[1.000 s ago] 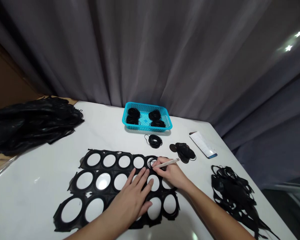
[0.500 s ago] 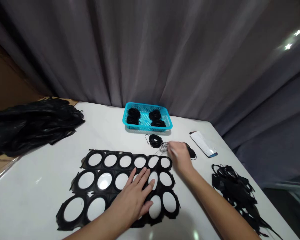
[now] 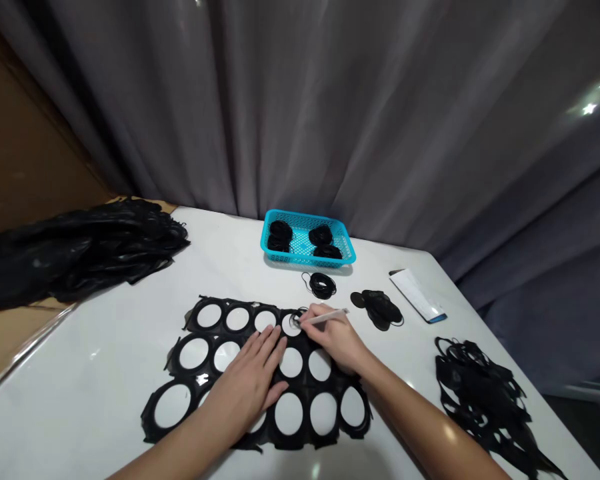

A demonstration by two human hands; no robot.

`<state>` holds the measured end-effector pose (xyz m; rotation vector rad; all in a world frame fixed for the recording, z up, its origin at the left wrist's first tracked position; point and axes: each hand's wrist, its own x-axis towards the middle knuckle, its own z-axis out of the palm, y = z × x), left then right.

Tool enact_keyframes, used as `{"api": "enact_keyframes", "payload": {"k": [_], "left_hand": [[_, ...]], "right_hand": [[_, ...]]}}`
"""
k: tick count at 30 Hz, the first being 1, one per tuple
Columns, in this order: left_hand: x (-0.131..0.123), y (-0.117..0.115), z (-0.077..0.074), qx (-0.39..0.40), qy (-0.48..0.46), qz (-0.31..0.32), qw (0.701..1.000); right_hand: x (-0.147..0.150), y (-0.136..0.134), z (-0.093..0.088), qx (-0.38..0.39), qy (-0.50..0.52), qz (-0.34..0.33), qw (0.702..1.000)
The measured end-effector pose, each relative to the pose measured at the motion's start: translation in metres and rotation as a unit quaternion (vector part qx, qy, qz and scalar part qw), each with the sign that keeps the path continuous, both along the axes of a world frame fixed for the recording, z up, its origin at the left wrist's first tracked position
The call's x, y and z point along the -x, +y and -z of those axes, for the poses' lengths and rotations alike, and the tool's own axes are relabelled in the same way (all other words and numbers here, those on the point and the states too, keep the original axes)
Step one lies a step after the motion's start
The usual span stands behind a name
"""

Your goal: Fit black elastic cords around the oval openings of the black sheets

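A black rubber sheet point(image 3: 273, 387) with rows of round holes lies flat on the white table. My left hand point(image 3: 253, 373) rests on its middle, palm down and fingers stretched out. My right hand point(image 3: 335, 337) is closed in a pinch around pale, slim tweezers point(image 3: 325, 317). Their tip is over a hole in the sheet's far row, where thin black rings point(image 3: 299, 316) show at the tip. Beyond the sheet lies a small bundle of thin black rings point(image 3: 323, 285). To its right is a pile of flat black discs point(image 3: 379, 309).
At the back stands a blue basket point(image 3: 307, 257) holding several bundles of black rings. A heap of black rubber sheets point(image 3: 80, 250) lies at the left. On the right are a white folded paper point(image 3: 418, 295) and a tangle of black scraps point(image 3: 483, 393). A grey curtain point(image 3: 300, 107) hangs behind.
My right hand has moved left and nearer, from beside the ring bundle to the sheet's far row with the tweezers. My left hand has shifted slightly left on the sheet. The view has shifted too.
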<state>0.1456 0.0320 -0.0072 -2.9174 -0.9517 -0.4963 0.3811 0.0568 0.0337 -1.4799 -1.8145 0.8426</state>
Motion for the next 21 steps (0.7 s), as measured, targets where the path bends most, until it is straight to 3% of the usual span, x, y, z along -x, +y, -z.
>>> {"api": "enact_keyframes", "payload": {"k": [3, 15, 18, 21], "left_hand": [[0.001, -0.002, 0.002, -0.005, 0.008, -0.004, 1.000], [-0.001, -0.003, 0.004, 0.015, 0.007, -0.007, 1.000], [-0.001, -0.004, 0.007, 0.014, -0.002, -0.011, 1.000], [-0.001, -0.004, 0.009, 0.014, -0.007, -0.013, 1.000]], "right_hand": [[0.009, -0.007, 0.003, 0.009, 0.001, -0.035, 0.999], [0.011, -0.009, 0.016, -0.013, -0.034, -0.048, 0.998], [0.015, -0.018, 0.018, -0.060, -0.074, -0.065, 0.993], [0.020, -0.024, 0.020, -0.149, -0.169, -0.129, 0.966]]}}
